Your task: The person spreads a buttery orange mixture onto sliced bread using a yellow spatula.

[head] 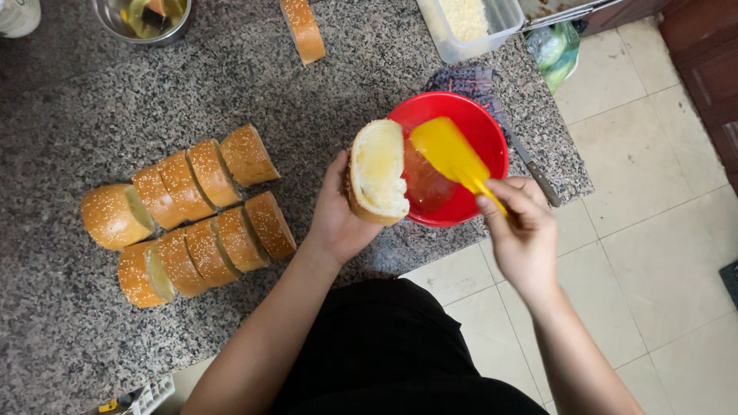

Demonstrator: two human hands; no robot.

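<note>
The left hand [338, 219] holds a thick slice of bread [377, 170] up over the edge of the bench [69, 100], its grip wrapped round the crust with the soft white cut face turned upward and already glistening in the middle. The right hand [523, 230] has its grip pinched on the handle of a yellow spatula [450, 154], whose flat blade hangs over the red bowl [480, 131] just beside the slice; the bowl holds a pool of clear yellowish liquid. More slices of bread [192, 219] lie in two rows on the bench to the left, one further piece [302, 29] lies near the top, and a metal bowl [142, 19] and a clear tub [465, 23] of pale crumbs stand along the far side. A knife [530, 165] lies behind the red bowl, close to the bench edge. The slice sits partly past the bench edge, so a loose hold could let it fall to the tiled floor [653, 230]. The liquid may drip from the blade between bowl and bread, and a hard press could tear the soft crumb. The bowl itself stands near the edge, where a knock from the wrist might tip it
</note>
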